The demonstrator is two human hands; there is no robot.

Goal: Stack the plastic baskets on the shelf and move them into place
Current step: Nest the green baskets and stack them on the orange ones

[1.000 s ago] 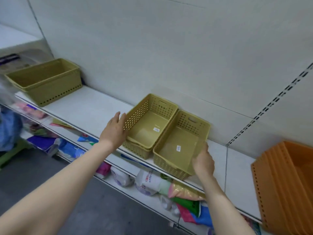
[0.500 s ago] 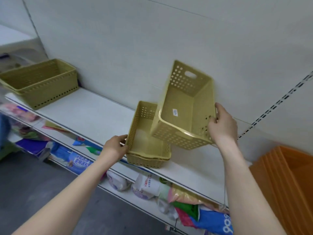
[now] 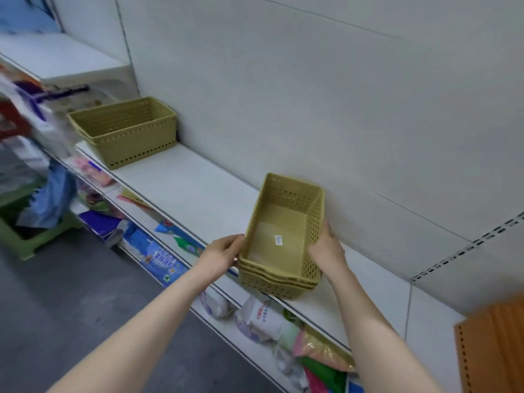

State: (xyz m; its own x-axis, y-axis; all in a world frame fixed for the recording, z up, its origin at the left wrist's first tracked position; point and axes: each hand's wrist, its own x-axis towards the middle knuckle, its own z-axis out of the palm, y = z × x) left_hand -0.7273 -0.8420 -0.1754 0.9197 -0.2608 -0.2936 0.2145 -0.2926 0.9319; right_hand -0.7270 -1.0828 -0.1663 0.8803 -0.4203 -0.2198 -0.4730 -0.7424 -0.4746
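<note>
A nested stack of small olive-yellow perforated baskets [image 3: 283, 222] stands on the white shelf [image 3: 195, 191], with three rims showing at its near end. A white label lies on the top basket's floor. My left hand [image 3: 221, 253] grips the stack's left near corner. My right hand [image 3: 326, 245] holds the stack's right wall, fingers curled over the rim. A larger olive basket stack [image 3: 124, 129] sits at the shelf's far left end.
Orange baskets [image 3: 493, 347] stand at the right edge of the shelf. The lower shelf [image 3: 226, 330] carries bags and packets of goods. A green stool [image 3: 25, 236] stands on the grey floor at the left. The white back panel rises right behind the stack.
The basket my right hand had lifted and tilted now sits nested in the stack. My left hand moved onto the stack's corner. The view swung to the right.
</note>
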